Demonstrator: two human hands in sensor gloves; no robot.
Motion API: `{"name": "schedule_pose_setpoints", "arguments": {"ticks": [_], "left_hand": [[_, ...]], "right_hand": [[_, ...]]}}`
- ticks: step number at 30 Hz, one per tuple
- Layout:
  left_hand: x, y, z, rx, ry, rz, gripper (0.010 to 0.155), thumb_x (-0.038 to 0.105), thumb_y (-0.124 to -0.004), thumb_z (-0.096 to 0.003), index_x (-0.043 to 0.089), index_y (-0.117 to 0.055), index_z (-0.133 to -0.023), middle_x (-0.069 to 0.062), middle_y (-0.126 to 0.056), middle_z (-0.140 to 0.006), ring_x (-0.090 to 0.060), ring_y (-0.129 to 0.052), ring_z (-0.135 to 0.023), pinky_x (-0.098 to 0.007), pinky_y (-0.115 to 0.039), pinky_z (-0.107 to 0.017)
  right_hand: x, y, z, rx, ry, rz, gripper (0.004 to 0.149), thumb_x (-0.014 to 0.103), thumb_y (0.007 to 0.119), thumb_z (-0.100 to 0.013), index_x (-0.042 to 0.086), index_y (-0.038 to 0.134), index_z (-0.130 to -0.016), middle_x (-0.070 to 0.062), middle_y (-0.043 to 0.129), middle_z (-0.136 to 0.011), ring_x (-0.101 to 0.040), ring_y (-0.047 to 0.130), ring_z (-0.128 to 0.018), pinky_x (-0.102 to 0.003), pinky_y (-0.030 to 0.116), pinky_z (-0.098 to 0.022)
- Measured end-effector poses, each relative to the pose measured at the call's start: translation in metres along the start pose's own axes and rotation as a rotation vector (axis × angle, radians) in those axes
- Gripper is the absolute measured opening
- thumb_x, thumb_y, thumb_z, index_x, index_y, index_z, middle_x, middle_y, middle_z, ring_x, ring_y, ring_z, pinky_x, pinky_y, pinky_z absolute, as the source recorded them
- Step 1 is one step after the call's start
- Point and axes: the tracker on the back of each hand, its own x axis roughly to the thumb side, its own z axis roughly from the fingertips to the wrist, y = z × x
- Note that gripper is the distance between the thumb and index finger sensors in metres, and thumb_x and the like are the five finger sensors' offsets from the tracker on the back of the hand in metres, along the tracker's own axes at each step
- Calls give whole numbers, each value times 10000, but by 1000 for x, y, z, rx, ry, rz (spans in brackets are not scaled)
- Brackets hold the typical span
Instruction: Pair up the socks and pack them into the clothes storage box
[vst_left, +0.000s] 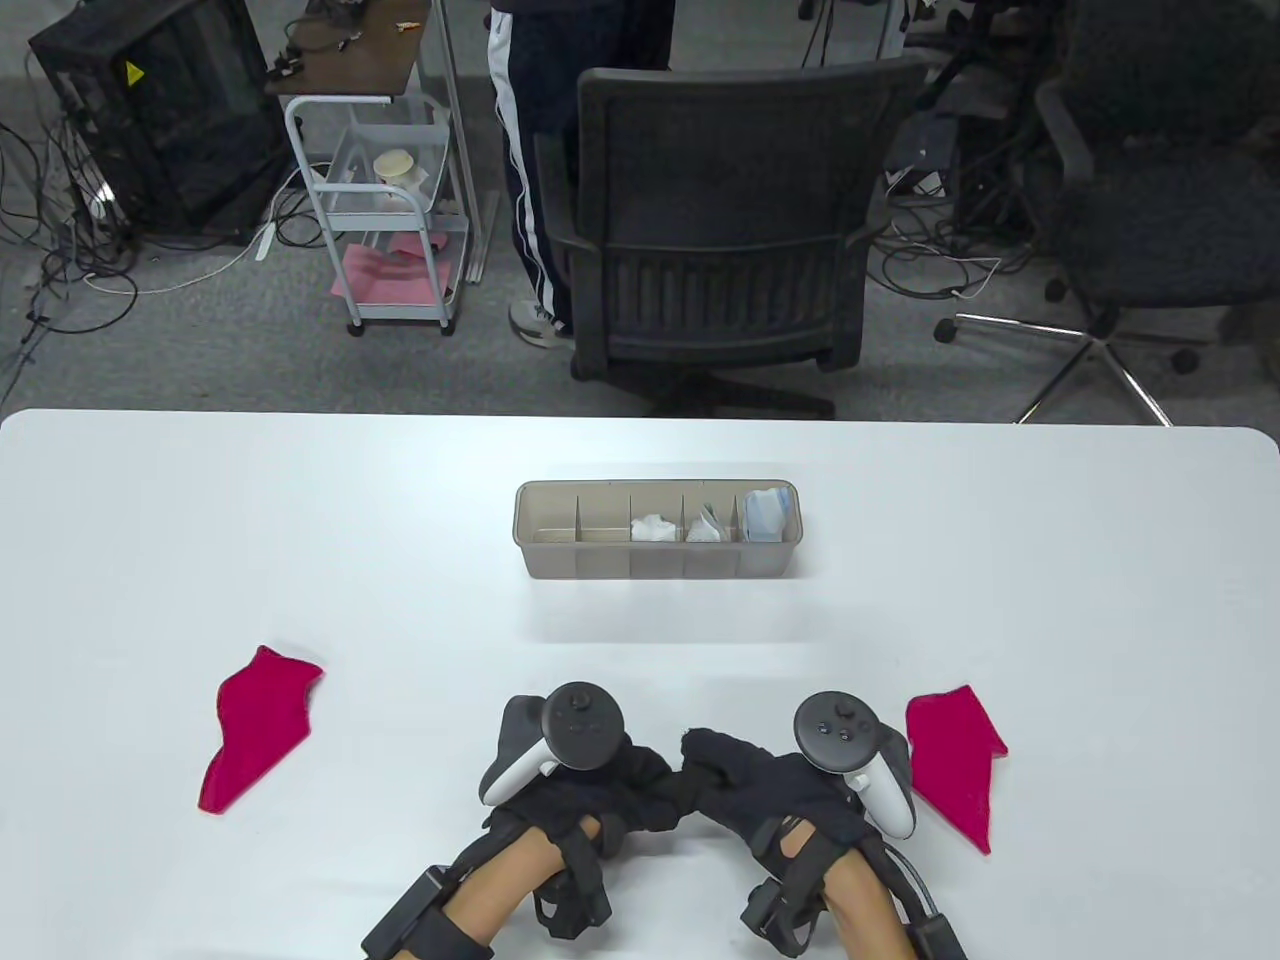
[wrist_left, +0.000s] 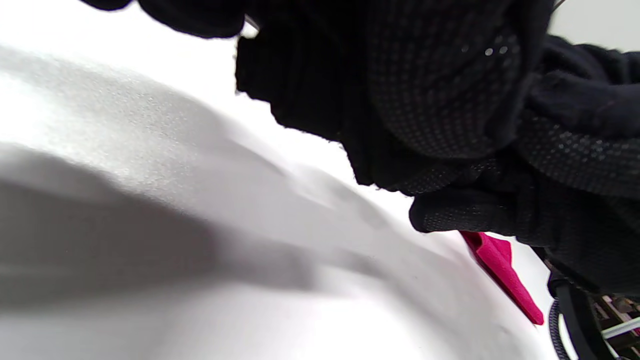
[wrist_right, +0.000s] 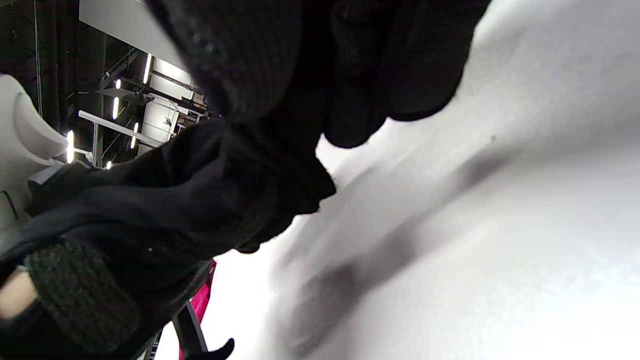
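Right now both hands, left (vst_left: 560, 790) and right (vst_left: 790, 790), are clamped on a dark sock bundle (vst_left: 690, 775) low over the surface's near edge, well apart from the box (vst_left: 657, 545), so a loose roll could unfurl in transit, and two red socks (vst_left: 258, 730) wait unpaired.

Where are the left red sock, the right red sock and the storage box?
left red sock (vst_left: 258, 728), table view, middle of the sock.
right red sock (vst_left: 952, 760), table view, its middle.
storage box (vst_left: 655, 563), table view, front wall.
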Motion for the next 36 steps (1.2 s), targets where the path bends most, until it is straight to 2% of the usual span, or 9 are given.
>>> {"name": "schedule_pose_setpoints", "arguments": {"ticks": [3, 8, 11, 15, 18, 20, 24, 30, 36], "left_hand": [[8, -1, 2, -11, -37, -49, 631, 427, -898, -358, 85, -881, -889, -94, -737, -597, -371, -706, -536, -641, -542, -487], [7, 1, 2, -9, -72, -83, 720, 448, -897, -356, -57, -884, -869, -86, -758, -570, -359, -729, -512, -634, -568, -472], [4, 3, 3, 48, -49, -79, 712, 468, -890, -358, -21, -884, -874, -77, -760, -571, -354, -735, -507, -629, -574, -469], [7, 18, 16, 330, 48, -44, 732, 431, -865, -387, 157, -635, -1026, -127, -698, -806, -386, -691, -607, -639, -536, -505], [21, 29, 30, 477, -20, -158, 620, 386, -859, -413, 52, -746, -922, -100, -743, -710, -366, -713, -552, -629, -559, -477], [29, 27, 32, 455, -93, -212, 592, 410, -863, -406, -22, -873, -810, -89, -826, -604, -368, -767, -490, -631, -595, -447], [36, 13, 28, 412, -88, -327, 675, 473, -861, -384, 64, -816, -919, -135, -827, -680, -397, -763, -523, -646, -583, -461], [40, 9, 28, 457, -84, -357, 615, 416, -850, -404, 80, -816, -917, -135, -839, -667, -387, -775, -509, -641, -600, -452], [30, 14, 28, 472, -91, -222, 565, 266, -857, -424, -140, -813, -816, -72, -853, -594, -353, -793, -466, -618, -625, -432]], "right_hand": [[4, 8, 0, 42, -14, 63, 673, 329, 896, -379, 264, 604, -981, -69, 751, -1031, -222, 901, -829, -399, 796, -616], [5, 15, -3, 32, -24, 17, 606, 325, 803, -420, 221, 608, -984, -141, 748, -1033, -279, 913, -826, -420, 818, -591], [9, 11, -3, -69, -35, 35, 571, 302, 824, -403, 213, 688, -950, -148, 837, -979, -279, 991, -758, -401, 880, -533], [7, -2, 3, -358, 25, -40, 528, 361, 898, -351, 244, 821, -861, -108, 985, -841, -200, 1110, -595, -323, 968, -417], [0, -5, 4, -363, 67, -171, 521, 362, 904, -350, 237, 822, -848, -114, 984, -826, -204, 1111, -581, -325, 968, -404], [-1, -6, 4, -370, 70, -163, 520, 365, 901, -351, 227, 817, -845, -120, 981, -819, -206, 1111, -573, -326, 967, -400], [-1, -4, 6, -361, 55, -212, 526, 365, 899, -352, 205, 801, -843, -132, 971, -813, -206, 1110, -567, -329, 966, -398], [0, 1, 6, -318, 28, -278, 530, 346, 905, -355, 181, 785, -844, -147, 952, -818, -218, 1104, -574, -343, 960, -412], [-2, 4, 4, -291, 17, -327, 514, 355, 914, -375, 230, 772, -854, -120, 921, -863, -224, 1075, -633, -364, 935, -456]]}}
